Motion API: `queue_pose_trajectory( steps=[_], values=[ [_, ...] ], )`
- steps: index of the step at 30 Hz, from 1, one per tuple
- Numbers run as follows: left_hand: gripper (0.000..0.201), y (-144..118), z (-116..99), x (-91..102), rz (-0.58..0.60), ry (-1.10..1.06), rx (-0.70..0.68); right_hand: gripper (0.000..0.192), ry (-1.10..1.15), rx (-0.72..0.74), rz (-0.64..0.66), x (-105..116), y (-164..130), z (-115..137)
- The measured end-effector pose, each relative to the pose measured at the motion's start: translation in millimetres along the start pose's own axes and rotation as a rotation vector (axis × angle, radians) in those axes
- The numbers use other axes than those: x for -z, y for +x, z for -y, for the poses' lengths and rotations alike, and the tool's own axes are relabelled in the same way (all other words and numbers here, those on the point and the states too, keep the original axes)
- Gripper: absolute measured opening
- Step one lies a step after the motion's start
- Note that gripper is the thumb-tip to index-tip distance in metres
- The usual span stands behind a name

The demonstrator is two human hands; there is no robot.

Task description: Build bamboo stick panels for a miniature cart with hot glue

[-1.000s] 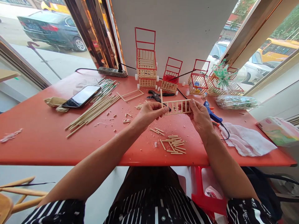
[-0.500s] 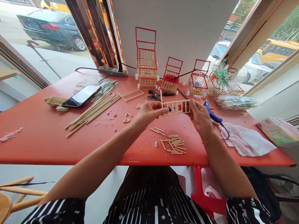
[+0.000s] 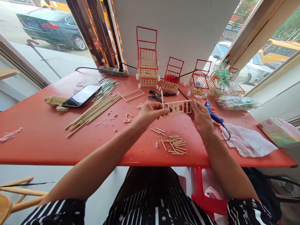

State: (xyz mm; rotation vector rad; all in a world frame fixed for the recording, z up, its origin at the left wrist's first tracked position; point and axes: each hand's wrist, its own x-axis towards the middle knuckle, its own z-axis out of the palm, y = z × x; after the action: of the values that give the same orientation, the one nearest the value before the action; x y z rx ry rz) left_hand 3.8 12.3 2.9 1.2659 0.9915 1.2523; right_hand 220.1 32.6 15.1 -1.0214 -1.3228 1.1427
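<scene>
Wooden stick ladder panel (image 3: 178, 107) held level above red worktop (image 3: 42, 137), between both hands. Left hand (image 3: 150, 114) pinches its left end; right hand (image 3: 201, 117) grips its right end. Cut stick pieces (image 3: 175, 145) lie just below; blue glue gun (image 3: 212, 115) beside right hand.

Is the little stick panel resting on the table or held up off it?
Held up: the stick panel is pinched at its ends between the left hand and right hand, above the red table.
</scene>
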Motion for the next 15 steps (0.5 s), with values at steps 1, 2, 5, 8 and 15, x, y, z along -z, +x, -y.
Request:
queue_pose_trajectory(
  steps=[1,2,5,8,15],
  values=[
    [0.041,0.2,0.3,-0.1,-0.002,-0.001,0.001,0.052,-0.001,0.0,0.0,-0.2,-0.1,0.1],
    [0.041,0.5,0.5,-0.2,-0.004,-0.003,0.003,0.052,0.001,0.002,0.0,-0.2,-0.1,0.1],
    [0.043,0.6,-0.4,-0.2,-0.004,-0.006,0.007,0.052,0.008,0.009,0.001,0.4,-0.1,-0.3],
    [0.043,-0.1,-2.5,-0.2,0.0,-0.006,0.015,0.052,0.004,0.011,0.007,1.1,-0.3,-0.5],
    [0.045,-0.7,-2.5,0.1,0.011,-0.002,0.027,0.053,0.004,0.018,-0.006,-0.8,-0.4,0.3]
  ],
)
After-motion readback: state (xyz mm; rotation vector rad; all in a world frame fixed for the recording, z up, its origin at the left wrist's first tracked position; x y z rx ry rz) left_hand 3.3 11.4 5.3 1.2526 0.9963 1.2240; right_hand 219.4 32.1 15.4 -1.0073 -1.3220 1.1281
